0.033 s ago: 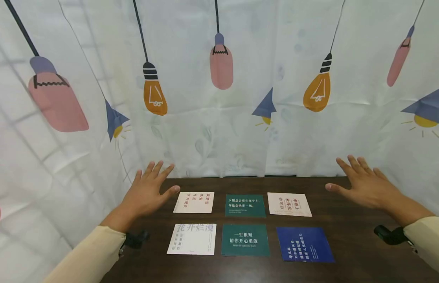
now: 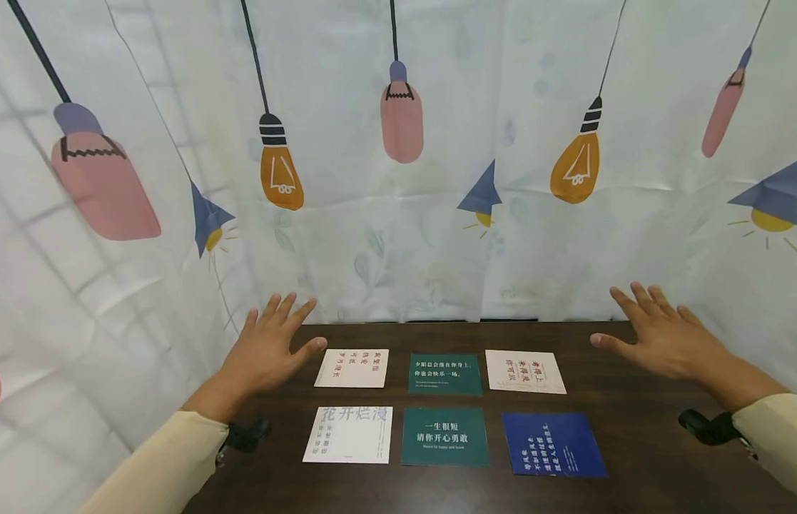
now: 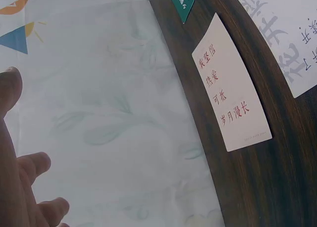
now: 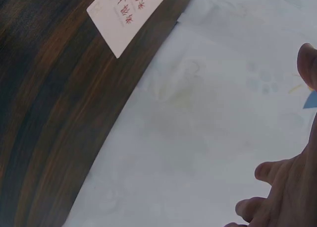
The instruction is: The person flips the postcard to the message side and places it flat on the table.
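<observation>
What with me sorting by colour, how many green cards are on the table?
2: the far green card, middle of the back row; the near green card, middle of the front row.

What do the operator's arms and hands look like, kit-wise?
Left hand and right hand: five-fingered, no gloves. Left sleeve and right sleeve: plain cream, long. Black wrist-worn pieces on left and right.

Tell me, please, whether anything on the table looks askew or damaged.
No damage stands out. The lettering is the odd part: on the blue card, near row at right, and both red-lettered cards it runs sideways, while the green cards read upright.
</observation>
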A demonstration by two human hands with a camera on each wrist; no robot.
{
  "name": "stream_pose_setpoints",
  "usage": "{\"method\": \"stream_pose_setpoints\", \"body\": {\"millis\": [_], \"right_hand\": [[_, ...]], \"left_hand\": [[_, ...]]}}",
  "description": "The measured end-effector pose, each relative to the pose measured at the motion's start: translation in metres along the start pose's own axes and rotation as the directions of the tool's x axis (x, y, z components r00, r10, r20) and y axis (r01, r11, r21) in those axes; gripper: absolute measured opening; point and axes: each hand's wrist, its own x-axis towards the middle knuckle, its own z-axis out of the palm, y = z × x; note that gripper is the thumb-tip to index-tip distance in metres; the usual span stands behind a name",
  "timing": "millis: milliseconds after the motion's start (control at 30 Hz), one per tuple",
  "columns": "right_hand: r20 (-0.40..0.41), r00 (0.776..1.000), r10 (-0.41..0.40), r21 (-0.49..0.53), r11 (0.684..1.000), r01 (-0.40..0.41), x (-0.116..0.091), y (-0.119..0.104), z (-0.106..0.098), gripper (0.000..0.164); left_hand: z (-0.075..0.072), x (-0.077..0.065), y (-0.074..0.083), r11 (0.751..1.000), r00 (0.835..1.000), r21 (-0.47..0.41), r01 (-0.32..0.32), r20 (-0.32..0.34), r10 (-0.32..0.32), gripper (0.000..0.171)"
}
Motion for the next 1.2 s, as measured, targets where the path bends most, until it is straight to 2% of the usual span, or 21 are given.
{"method": "stream_pose_setpoints", "body": {"millis": [300, 767, 1033, 1200], "right_hand": [[0.002, 1.000, -0.022, 0.018, 1.000, 0.022, -0.004, -0.003, 0.003, 0.103], [-0.031, 0.997, -0.073, 0.047, 0.996, 0.075, -0.004, -0.017, 0.019, 0.101], [-0.036, 0.996, -0.087, 0.049, 0.995, 0.089, -0.001, -0.029, 0.026, 0.101], [-0.036, 0.995, -0.093, 0.046, 0.994, 0.095, -0.001, -0.035, 0.032, 0.101]], "left_hand": [[0.007, 0.000, 0.001, 1.000, 1.000, 0.008, -0.009, -0.009, 0.009, 0.077], [0.017, -0.008, 0.002, 0.998, 0.999, 0.053, -0.016, -0.032, 0.017, 0.073], [0.026, -0.011, 0.000, 1.000, 1.000, 0.024, -0.012, -0.013, 0.012, 0.079], [0.030, -0.015, -0.001, 1.000, 1.000, 0.015, -0.013, -0.023, 0.013, 0.076]]}}
